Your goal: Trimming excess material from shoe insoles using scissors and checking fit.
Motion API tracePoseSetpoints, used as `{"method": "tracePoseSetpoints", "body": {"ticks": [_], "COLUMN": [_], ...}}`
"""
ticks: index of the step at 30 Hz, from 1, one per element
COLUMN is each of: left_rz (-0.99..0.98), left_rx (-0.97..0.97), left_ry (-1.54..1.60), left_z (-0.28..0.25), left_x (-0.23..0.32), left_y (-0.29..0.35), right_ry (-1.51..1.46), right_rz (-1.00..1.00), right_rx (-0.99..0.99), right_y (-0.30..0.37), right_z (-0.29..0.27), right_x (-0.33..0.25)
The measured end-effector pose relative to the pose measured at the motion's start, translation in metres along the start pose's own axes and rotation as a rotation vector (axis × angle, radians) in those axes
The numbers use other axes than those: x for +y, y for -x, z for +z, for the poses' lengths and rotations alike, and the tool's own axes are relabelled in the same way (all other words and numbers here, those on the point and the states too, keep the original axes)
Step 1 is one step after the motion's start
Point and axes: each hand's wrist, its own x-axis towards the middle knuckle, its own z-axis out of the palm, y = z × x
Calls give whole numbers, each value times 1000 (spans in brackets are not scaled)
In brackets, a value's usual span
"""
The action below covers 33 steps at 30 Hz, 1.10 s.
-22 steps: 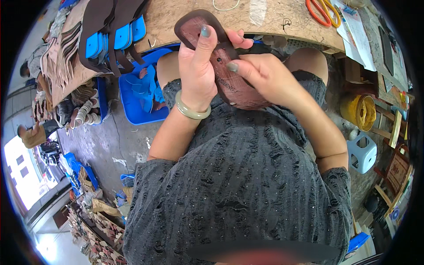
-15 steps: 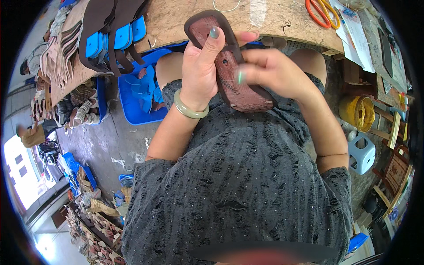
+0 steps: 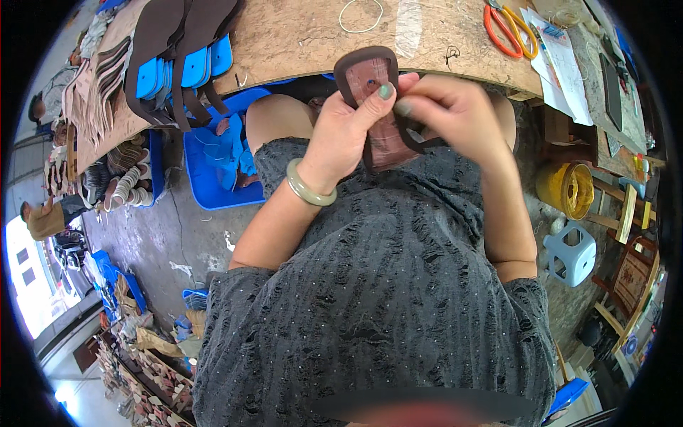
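Note:
Above my lap is a shoe insole [image 3: 388, 146], its reddish-brown, scuffed underside bordered by a dark brown edge. A small hole shows near its upper end. My left hand [image 3: 345, 132] is closed around its left side, the thumb pressed flat on the underside. My right hand [image 3: 455, 114] is at the insole's right side, thumb and fingers pinched together on the dark edging. Below those fingers, a loop of the edging stands away from the insole. The right fingertips are slightly blurred.
The wooden workbench [image 3: 306, 43] carries dark brown insoles with blue pieces [image 3: 206, 64], a pale rubber band [image 3: 361, 16], orange-handled pliers [image 3: 504, 32] and papers. A blue bin [image 3: 196, 171] of blue scraps stands left of my legs. At right are a yellow bucket [image 3: 562, 188] and a light-blue stool [image 3: 575, 256].
The insole has shifted down and slightly right, with my left thumb still on it. My right hand has moved up from its lower face to its right edge, where the edging now bends outward.

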Motion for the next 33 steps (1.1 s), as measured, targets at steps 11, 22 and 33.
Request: {"method": "tracePoseSetpoints", "body": {"ticks": [11, 22, 33], "left_rz": [-219, -148, -135], "left_rx": [-92, -165, -224], "left_ry": [25, -84, -281], "left_z": [13, 11, 21], "left_x": [8, -4, 35], "left_y": [-3, -6, -4], "right_ry": [9, -11, -133], "right_rz": [-74, 1, -223], "right_rx": [-119, -218, -298], "right_y": [-31, -41, -43], "right_z": [-2, -5, -21], "right_x": [-6, -34, -47]}}
